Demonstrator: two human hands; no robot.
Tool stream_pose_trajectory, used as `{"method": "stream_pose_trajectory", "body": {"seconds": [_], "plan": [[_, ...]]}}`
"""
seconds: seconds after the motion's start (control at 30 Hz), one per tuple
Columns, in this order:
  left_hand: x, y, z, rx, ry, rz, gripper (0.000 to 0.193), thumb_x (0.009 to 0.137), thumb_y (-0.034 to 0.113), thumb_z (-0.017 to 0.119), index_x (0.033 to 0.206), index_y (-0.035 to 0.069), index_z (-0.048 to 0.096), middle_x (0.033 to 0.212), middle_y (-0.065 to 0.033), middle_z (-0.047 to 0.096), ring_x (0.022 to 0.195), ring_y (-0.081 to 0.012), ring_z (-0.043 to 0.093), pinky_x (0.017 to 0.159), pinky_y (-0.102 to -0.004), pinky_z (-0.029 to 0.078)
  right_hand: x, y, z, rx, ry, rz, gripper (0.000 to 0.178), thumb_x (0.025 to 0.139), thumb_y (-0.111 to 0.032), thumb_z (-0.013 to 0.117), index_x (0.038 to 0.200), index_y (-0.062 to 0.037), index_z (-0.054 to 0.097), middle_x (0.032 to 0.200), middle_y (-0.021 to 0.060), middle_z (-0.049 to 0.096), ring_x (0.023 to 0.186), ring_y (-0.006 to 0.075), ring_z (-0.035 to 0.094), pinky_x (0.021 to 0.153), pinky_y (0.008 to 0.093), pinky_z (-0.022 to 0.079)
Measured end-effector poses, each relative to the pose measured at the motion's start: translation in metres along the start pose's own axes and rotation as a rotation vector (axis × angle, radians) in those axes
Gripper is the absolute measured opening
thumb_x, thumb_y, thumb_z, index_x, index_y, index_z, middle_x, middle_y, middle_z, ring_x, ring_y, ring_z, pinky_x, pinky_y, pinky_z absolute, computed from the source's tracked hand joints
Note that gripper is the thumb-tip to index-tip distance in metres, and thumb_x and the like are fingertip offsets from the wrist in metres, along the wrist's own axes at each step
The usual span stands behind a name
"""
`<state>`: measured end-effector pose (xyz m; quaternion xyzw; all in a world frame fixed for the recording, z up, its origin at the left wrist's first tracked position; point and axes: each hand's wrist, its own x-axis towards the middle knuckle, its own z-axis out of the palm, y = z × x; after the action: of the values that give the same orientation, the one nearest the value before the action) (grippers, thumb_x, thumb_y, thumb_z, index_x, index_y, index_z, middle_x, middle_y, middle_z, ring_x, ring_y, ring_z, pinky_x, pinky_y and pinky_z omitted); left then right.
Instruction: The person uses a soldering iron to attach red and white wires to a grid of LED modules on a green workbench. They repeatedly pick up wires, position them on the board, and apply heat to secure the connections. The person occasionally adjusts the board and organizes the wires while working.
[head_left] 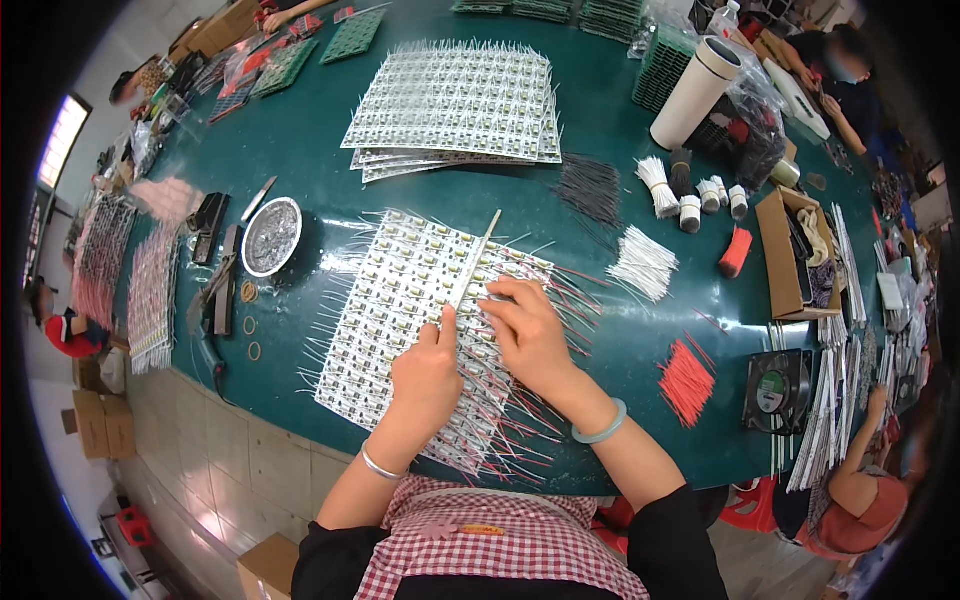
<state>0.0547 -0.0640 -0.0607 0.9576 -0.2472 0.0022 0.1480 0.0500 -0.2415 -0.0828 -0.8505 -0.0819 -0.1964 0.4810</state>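
Note:
A white circuit-board panel (385, 290) with rows of small components lies on the green table in front of me. Thin wires stick out along its edges; many on the right part are red and white. My left hand (428, 375) rests on the panel, fingers curled around the lower end of a narrow pale strip (476, 260) that slants up and right across the board. Just right of it, my right hand (532, 335) is bent over the wired side, thumb and fingers drawn together. Whatever its fingertips hold is too small to make out.
Stacked wired panels (455, 100) stand behind. Rightward lie black wires (588, 185), white wires (643, 262), red wires (686, 382), a pale flask (696, 92), a cardboard box (785, 255) and a black fan (778, 392). A white bowl (250, 262) sits left. People work around the table.

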Motion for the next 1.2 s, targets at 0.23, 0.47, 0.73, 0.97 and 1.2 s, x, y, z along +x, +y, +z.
{"method": "stream_pose_trajectory", "body": {"seconds": [0.23,0.47,0.73,0.97,1.2], "plan": [[0.003,-0.001,-0.009,-0.072,0.014,-0.045,0.068,0.074,-0.004,0.062,0.140,-0.002,0.049,0.094,-0.0173,0.058,0.065,-0.0341,0.064,0.056,-0.0418,0.052,0.052,0.004,-0.018,-0.204,-0.070,-0.139,0.041,0.078,0.011,0.057,0.117,0.0002,0.066,0.131,0.0154,0.059,0.125,0.0349,0.053,0.103,0.0421,0.046],[0.007,0.000,0.000,0.009,-0.008,0.032,0.066,0.077,0.000,0.061,0.140,-0.009,0.045,0.098,-0.0166,0.056,0.063,-0.0284,0.065,0.053,-0.0377,0.053,0.056,0.031,0.000,-0.351,-0.240,-0.099,0.057,0.074,0.015,0.055,0.128,-0.0029,0.061,0.142,0.0114,0.055,0.133,0.0324,0.049,0.109,0.0405,0.043],[0.009,0.003,-0.009,0.140,-0.112,0.159,0.070,0.074,0.003,0.063,0.138,-0.017,0.043,0.097,-0.0155,0.056,0.060,-0.0203,0.065,0.046,-0.0319,0.052,0.051,0.027,-0.001,-0.379,-0.149,-0.150,0.041,0.074,0.009,0.059,0.115,0.0012,0.064,0.125,0.0142,0.060,0.120,0.0317,0.056,0.096,0.0392,0.051],[0.017,-0.002,-0.014,0.153,-0.240,0.245,0.068,0.077,0.003,0.061,0.137,-0.021,0.040,0.097,-0.0182,0.057,0.058,-0.0233,0.065,0.048,-0.0346,0.051,0.051,0.028,0.002,-0.439,-0.130,-0.227,0.039,0.074,0.009,0.060,0.111,0.0002,0.065,0.123,0.0125,0.061,0.117,0.0311,0.057,0.090,0.0382,0.054],[0.025,-0.006,-0.025,0.051,-0.288,0.286,0.068,0.075,-0.001,0.059,0.136,-0.022,0.040,0.100,-0.0239,0.059,0.062,-0.0321,0.066,0.055,-0.0400,0.054,0.050,0.026,-0.005,-0.435,-0.142,-0.164,0.042,0.073,0.009,0.060,0.113,-0.0014,0.066,0.126,0.0124,0.061,0.122,0.0312,0.056,0.093,0.0389,0.053]]}}
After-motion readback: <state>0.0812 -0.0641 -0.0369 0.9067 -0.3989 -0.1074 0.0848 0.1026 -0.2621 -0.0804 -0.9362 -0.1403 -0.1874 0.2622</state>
